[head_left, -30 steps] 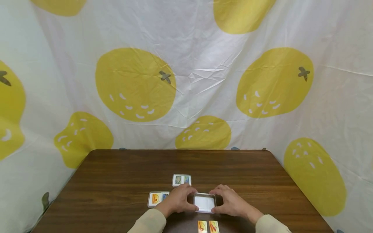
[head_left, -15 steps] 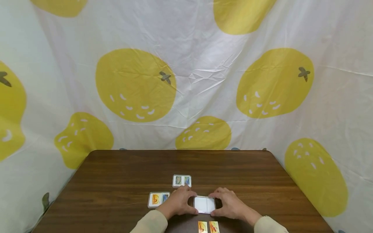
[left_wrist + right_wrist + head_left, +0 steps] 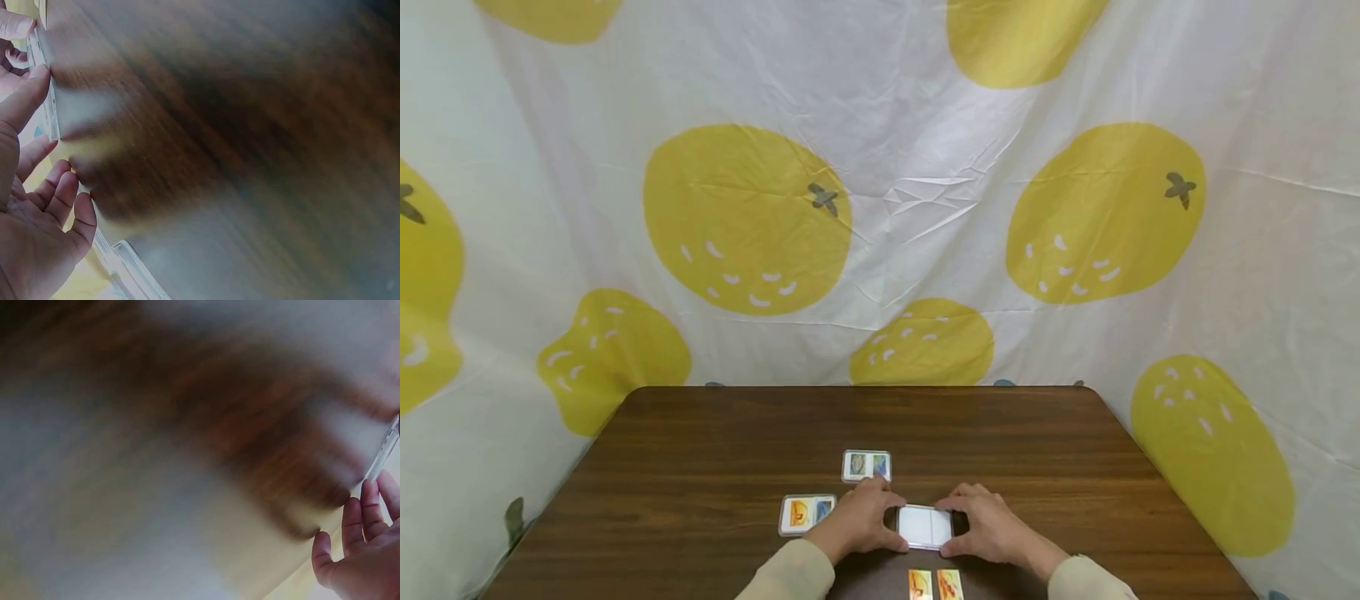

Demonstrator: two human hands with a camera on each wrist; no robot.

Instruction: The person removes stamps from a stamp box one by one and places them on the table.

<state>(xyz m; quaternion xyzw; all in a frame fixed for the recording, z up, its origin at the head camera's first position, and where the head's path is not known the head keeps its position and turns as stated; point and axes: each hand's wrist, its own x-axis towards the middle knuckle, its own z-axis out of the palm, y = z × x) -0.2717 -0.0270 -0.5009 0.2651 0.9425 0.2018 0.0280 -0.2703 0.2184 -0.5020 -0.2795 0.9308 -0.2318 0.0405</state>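
A dark brown wooden table (image 3: 700, 467) with a smooth, slightly satin grained top is seen, backed by a matt, creased white cloth printed with yellow fruit (image 3: 925, 167). A small clear glossy plastic case with a white insert (image 3: 925, 526) is shown, its hard transparent edge seen from the left wrist view (image 3: 51, 106). Two further clear plastic cases with printed colour cards (image 3: 807, 512) (image 3: 866, 465) and two glossy orange-yellow paper cards (image 3: 936, 584) are laid on the wood.
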